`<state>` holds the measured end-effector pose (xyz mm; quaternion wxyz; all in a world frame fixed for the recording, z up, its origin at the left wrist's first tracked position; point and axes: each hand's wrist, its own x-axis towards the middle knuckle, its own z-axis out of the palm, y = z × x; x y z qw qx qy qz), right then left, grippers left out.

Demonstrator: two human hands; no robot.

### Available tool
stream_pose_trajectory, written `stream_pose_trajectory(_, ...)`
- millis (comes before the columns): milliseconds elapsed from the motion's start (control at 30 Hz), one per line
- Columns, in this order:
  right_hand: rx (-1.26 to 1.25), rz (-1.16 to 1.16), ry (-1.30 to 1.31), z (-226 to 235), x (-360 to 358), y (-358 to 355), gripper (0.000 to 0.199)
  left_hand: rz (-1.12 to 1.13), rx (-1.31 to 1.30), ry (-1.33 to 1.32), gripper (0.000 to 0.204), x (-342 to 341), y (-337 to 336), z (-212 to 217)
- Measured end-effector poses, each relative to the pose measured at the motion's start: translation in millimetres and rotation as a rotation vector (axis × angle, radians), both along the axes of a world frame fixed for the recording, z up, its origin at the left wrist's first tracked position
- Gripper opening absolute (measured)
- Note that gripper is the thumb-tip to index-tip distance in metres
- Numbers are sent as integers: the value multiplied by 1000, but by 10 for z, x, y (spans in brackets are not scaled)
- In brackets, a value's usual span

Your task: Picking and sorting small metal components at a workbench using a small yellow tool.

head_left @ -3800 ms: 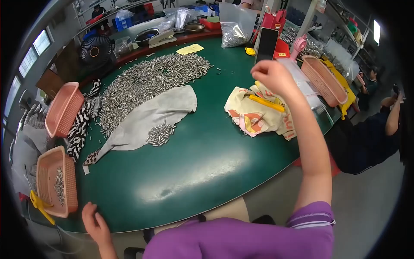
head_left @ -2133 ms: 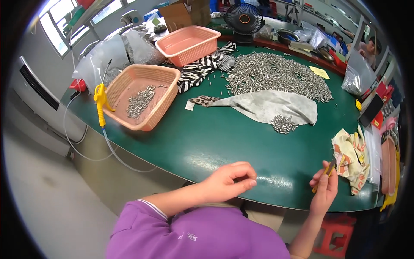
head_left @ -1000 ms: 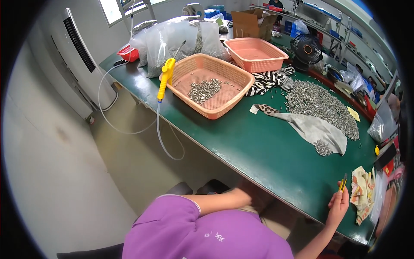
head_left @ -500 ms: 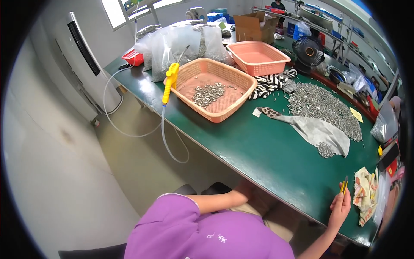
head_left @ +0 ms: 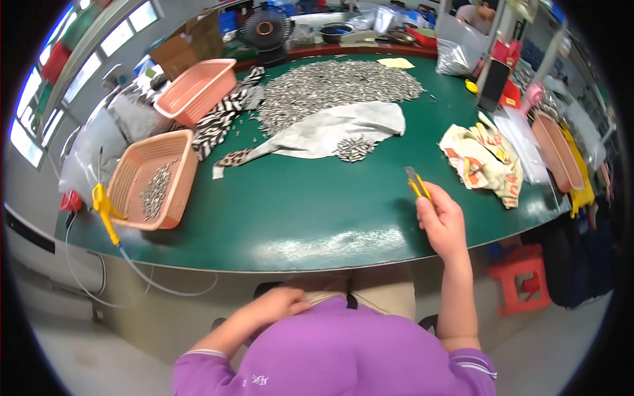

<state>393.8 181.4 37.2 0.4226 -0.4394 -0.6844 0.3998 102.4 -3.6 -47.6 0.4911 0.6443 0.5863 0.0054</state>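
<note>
My right hand (head_left: 441, 221) is raised over the table's near side, its fingers closed around a yellow utility knife (head_left: 417, 183) with a grey tip pointing away from me. In my lap, against the purple shirt, lies my left hand (head_left: 281, 305); it holds nothing and its fingers are loosely extended. Ahead of the knife, a small heap of metal pins (head_left: 355, 149) sits on a grey cloth (head_left: 317, 132). Behind that cloth spreads a large pile of small metal pins (head_left: 337, 82).
Two pink plastic baskets (head_left: 188, 191) stand at the left, the nearer with some pins inside and a yellow air gun (head_left: 104, 206) at its rim. A patterned cloth (head_left: 485, 158) lies right of my hand. A black fan (head_left: 265, 30) stands at the back; a red stool (head_left: 522, 280) is below right.
The view has swung to the right, so the table now lies straight ahead. My right hand still grips the knife; my left hand shows more fully in my lap.
</note>
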Motion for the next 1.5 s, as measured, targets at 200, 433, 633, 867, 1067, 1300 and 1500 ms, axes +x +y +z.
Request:
stream_pose_trajectory(200,20,-2,-37,-40,-20,-21,27,-1,-193,-603,23,-562,169,1216)
stream_pose_trajectory(433,21,28,-19,60,-27,-43,28,279,791,-50,11,-294,1642,1349)
stream_pose_trajectory(633,107,56,-72,93,-12,-13,28,309,747,113,15,-94,2404,1137)
stream_pose_trajectory(867,114,90,-38,149,41,-11,30,193,701,157,15,-75,2559,1152)
stream_pose_trajectory(1067,118,115,-50,93,65,-19,31,153,519,254,14,-26,2554,1304)
stream_pose_trajectory(1300,188,116,-50,77,58,-2,32,188,422,271,17,20,2613,1371)
stream_pose_trajectory(1500,233,100,-66,64,56,17,31,102,590,189,15,-52,2590,1302)
